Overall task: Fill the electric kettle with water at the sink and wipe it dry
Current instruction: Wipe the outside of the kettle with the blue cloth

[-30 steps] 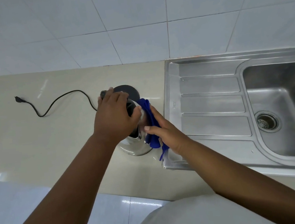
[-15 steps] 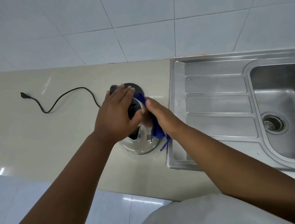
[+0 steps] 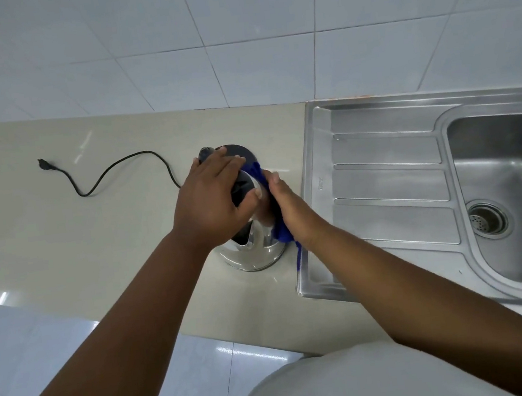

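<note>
A shiny steel electric kettle (image 3: 253, 254) with a black lid stands on the beige counter just left of the sink. My left hand (image 3: 212, 200) lies over its top and grips the lid and handle. My right hand (image 3: 289, 204) presses a blue cloth (image 3: 281, 233) flat against the kettle's right side. Part of the cloth shows above my fingers, and its tail hangs down by the sink's edge. Behind the kettle the black round base (image 3: 241, 151) peeks out.
The base's black cord (image 3: 113, 169) snakes left across the counter (image 3: 46, 241) to a loose plug. The steel sink (image 3: 381, 184) has a ribbed draining board and a basin with a drain (image 3: 488, 220) at right. A white tiled wall runs behind.
My right hand has slid the blue cloth up the kettle's right side, from near its base toward the lid. My left hand has kept its grip on the top.
</note>
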